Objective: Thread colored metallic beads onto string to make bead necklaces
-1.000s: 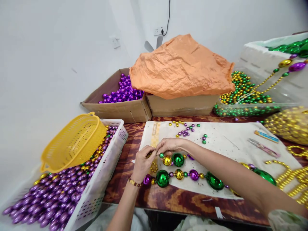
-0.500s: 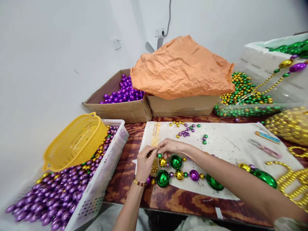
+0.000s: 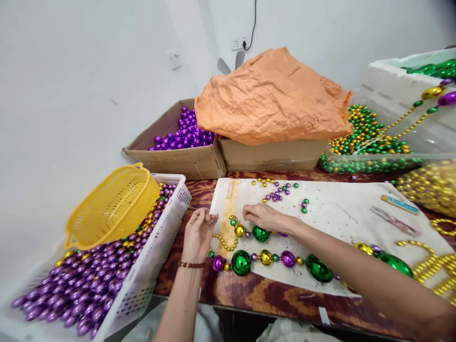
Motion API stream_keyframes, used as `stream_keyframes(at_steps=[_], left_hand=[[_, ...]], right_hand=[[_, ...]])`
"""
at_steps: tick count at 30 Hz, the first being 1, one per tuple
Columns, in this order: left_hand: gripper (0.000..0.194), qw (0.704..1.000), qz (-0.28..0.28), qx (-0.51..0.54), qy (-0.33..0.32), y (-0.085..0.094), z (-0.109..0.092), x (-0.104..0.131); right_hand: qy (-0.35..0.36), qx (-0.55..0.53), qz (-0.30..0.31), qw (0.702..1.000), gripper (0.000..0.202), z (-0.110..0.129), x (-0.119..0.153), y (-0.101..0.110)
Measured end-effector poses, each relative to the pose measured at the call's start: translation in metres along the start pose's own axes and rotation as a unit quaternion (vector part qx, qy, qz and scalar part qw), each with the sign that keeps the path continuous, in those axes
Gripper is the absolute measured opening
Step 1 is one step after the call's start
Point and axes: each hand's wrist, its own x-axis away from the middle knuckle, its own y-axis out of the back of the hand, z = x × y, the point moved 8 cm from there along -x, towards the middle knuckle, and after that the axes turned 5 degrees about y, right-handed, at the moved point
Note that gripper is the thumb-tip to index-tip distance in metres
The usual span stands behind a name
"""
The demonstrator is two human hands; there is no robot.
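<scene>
A strand of large green, gold and purple beads (image 3: 241, 262) lies along the front of the white cloth (image 3: 320, 199), joined at its left to a thin gold bead chain (image 3: 226, 243). To the left of that chain my left hand (image 3: 200, 232) is raised, its fingertips pressed together; whatever they pinch is too small to make out. My right hand (image 3: 261, 217) is closed above the big green bead (image 3: 261, 232), fingers curled, its grip hidden. Small loose beads (image 3: 278, 194) lie behind it.
White basket (image 3: 133, 280) of purple beads with a yellow basket (image 3: 110, 209) at left. Cardboard boxes (image 3: 272, 156) and orange sheet (image 3: 274, 99) stand behind. Pliers (image 3: 395, 221), a cutter (image 3: 399, 204) and gold chains (image 3: 432, 266) lie right.
My hands, together before, have moved apart: the left went left, the right a little to the right. The gold chain and small green bead between them now show on the cloth.
</scene>
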Motion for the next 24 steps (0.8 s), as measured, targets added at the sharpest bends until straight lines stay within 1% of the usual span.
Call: stream_keyframes(at_steps=[2,3,5,6,7,9,11,12,14,15,16,17,18,19,20,21,22,24], left_hand=[[0.023,0.999,-0.024,-0.036,-0.018,0.008,-0.014,-0.001],[0.029,0.996,-0.037,-0.072,-0.03,0.012,-0.021,-0.001],[0.033,0.979,-0.046,-0.193,-0.054,0.015,-0.032,0.002],[0.032,0.959,-0.038,-0.274,-0.064,0.013,-0.035,0.004],[0.03,0.93,-0.02,-0.36,-0.073,0.01,-0.035,0.006],[0.027,0.85,0.031,-0.518,-0.087,0.0,-0.03,0.012],[0.031,0.771,0.086,-0.626,-0.083,-0.008,-0.017,0.019],[0.033,0.738,0.111,-0.661,-0.078,-0.011,-0.011,0.022],[0.032,0.69,0.157,-0.704,-0.067,-0.015,0.001,0.027],[0.028,0.673,0.175,-0.715,-0.065,-0.017,0.005,0.029],[0.026,0.664,0.188,-0.721,-0.063,-0.018,0.007,0.031],[0.026,0.661,0.197,-0.722,-0.059,-0.018,0.007,0.032],[0.027,0.667,0.2,-0.716,-0.054,-0.018,0.006,0.033],[0.028,0.682,0.196,-0.702,-0.052,-0.018,0.003,0.033],[0.028,0.706,0.188,-0.681,-0.053,-0.019,-0.002,0.034],[0.026,0.736,0.18,-0.65,-0.053,-0.019,-0.006,0.034],[0.024,0.772,0.171,-0.61,-0.05,-0.019,-0.009,0.035],[0.021,0.862,0.144,-0.486,-0.03,-0.017,-0.011,0.035]], right_hand=[[0.022,0.042,0.028,0.998,0.018,0.006,0.002,0.001],[0.035,0.061,0.045,0.997,0.019,0.01,0.003,0.0],[0.06,0.097,0.077,0.99,0.02,0.017,0.004,-0.002],[0.071,0.116,0.092,0.986,0.02,0.02,0.004,-0.004],[0.079,0.135,0.104,0.982,0.02,0.023,0.004,-0.006],[0.085,0.176,0.118,0.974,0.021,0.026,0.002,-0.009],[0.076,0.215,0.116,0.967,0.021,0.026,-0.001,-0.01],[0.07,0.233,0.112,0.963,0.021,0.026,-0.003,-0.01],[0.057,0.262,0.103,0.958,0.023,0.025,-0.006,-0.009],[0.053,0.272,0.1,0.956,0.023,0.024,-0.007,-0.009],[0.049,0.28,0.097,0.954,0.024,0.023,-0.008,-0.009],[0.045,0.285,0.096,0.953,0.023,0.022,-0.008,-0.009],[0.042,0.289,0.094,0.952,0.022,0.021,-0.008,-0.009],[0.04,0.29,0.093,0.952,0.021,0.019,-0.008,-0.009],[0.038,0.288,0.092,0.952,0.02,0.018,-0.007,-0.01],[0.037,0.283,0.092,0.954,0.019,0.017,-0.006,-0.011],[0.037,0.276,0.092,0.956,0.018,0.016,-0.006,-0.012],[0.039,0.255,0.091,0.962,0.019,0.016,-0.003,-0.014]])
